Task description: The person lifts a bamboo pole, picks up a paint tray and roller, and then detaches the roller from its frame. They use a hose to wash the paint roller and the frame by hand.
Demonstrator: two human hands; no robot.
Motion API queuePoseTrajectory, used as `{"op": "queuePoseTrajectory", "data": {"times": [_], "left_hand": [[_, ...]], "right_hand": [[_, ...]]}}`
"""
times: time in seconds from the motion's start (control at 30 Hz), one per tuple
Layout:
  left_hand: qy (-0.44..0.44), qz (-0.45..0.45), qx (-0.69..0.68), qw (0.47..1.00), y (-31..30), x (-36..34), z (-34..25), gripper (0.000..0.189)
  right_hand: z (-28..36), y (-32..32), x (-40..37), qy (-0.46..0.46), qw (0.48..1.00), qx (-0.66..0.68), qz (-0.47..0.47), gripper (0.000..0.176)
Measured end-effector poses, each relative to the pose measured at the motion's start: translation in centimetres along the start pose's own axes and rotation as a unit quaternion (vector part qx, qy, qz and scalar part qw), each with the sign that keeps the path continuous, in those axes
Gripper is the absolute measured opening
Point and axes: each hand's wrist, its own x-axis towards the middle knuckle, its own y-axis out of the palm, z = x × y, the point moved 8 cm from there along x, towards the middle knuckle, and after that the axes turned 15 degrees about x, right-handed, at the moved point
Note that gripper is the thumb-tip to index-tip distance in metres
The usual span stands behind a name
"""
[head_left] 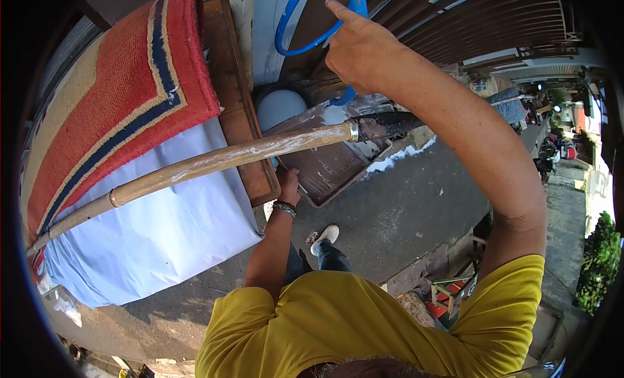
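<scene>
My right hand [367, 50] reaches up and out, its fingers curled round a blue hose [284, 33]. The index finger points outward, and the hose's end hangs below the hand. Lower down, my left hand [289, 185], with a bracelet on the wrist, grips the near edge of a brown ribbed tray [328, 173]. White foam or residue streaks the tray, which is tilted. Part of the tray lies behind a long wooden pole [234, 158] crossing the view.
At left, a red, beige and navy carpet [136, 72] lies over a white sheet [162, 215] and a brown wooden board [237, 105]. A pale round container [281, 110] stands behind the tray. White foam [403, 155] marks the grey pavement [403, 209]. Slatted fencing [481, 27] rises beyond.
</scene>
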Motion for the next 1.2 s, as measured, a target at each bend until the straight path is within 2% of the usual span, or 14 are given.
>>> {"op": "queuePoseTrajectory", "data": {"times": [0.1, 0.2, 0.23, 0.3, 0.33, 0.43, 0.53, 0.6, 0.7, 0.83, 0.93, 1.03, 1.13, 1.2], "left_hand": [[0.011, 0.009, 0.018, 1.000, 0.3, -0.9, -1.6, 0.042], [0.122, -0.029, 0.100, 0.987, 0.1, -2.0, -3.8, 0.046], [0.167, -0.040, 0.156, 0.973, 0.1, -2.3, -4.8, 0.044], [0.255, -0.062, 0.266, 0.928, 0.4, -3.3, -6.8, 0.042], [0.261, -0.069, 0.297, 0.916, 0.6, -3.8, -7.5, 0.042], [0.279, -0.081, 0.376, 0.880, 1.5, -5.1, -8.7, 0.043], [0.311, -0.075, 0.431, 0.844, 2.6, -5.7, -9.0, 0.047], [0.345, -0.065, 0.470, 0.810, 3.8, -7.0, -10.0, 0.051], [0.407, -0.022, 0.546, 0.732, 5.5, -8.0, -9.7, 0.056], [0.457, 0.019, 0.602, 0.655, 6.8, -9.2, -8.2, 0.054], [0.467, 0.058, 0.629, 0.619, 7.7, -9.3, -6.7, 0.051], [0.510, 0.086, 0.609, 0.601, 8.5, -9.9, -6.1, 0.049], [0.444, 0.060, 0.571, 0.687, 8.5, -8.9, -5.1, 0.047], [0.341, 0.015, 0.531, 0.775, 7.5, -6.6, -3.4, 0.046]], "right_hand": [[0.0, 0.0, 0.0, 0.008, 1.000, -0.015, 0.010, 0.011], [-0.4, 0.6, -0.1, 0.028, 0.999, -0.024, 0.016, 0.011], [-0.5, 0.3, -0.2, 0.036, 0.999, -0.025, 0.015, 0.011], [-0.5, 0.2, -0.3, 0.033, 0.996, -0.032, 0.075, 0.012], [-0.5, 0.1, -0.5, 0.032, 0.993, -0.036, 0.104, 0.013], [0.0, -0.3, -1.0, -0.042, 0.998, -0.033, 0.029, 0.032], [0.1, -0.1, -0.8, -0.009, 0.997, 0.006, 0.082, 0.022], [0.3, -0.5, -1.1, -0.026, 0.995, 0.007, 0.096, 0.027], [0.3, -1.7, -2.2, -0.048, 0.994, -0.007, 0.098, 0.033], [0.1, -1.1, -1.6, -0.047, 0.990, -0.015, 0.131, 0.036], [0.2, -1.4, -2.5, -0.015, 0.998, -0.051, 0.030, 0.034], [0.3, -1.2, -2.1, -0.020, 0.998, -0.049, 0.026, 0.033], [0.6, -1.6, -2.3, -0.051, 0.998, -0.038, 0.029, 0.032], [0.6, -1.8, -2.6, -0.056, 0.997, -0.040, -0.022, 0.032]]}}
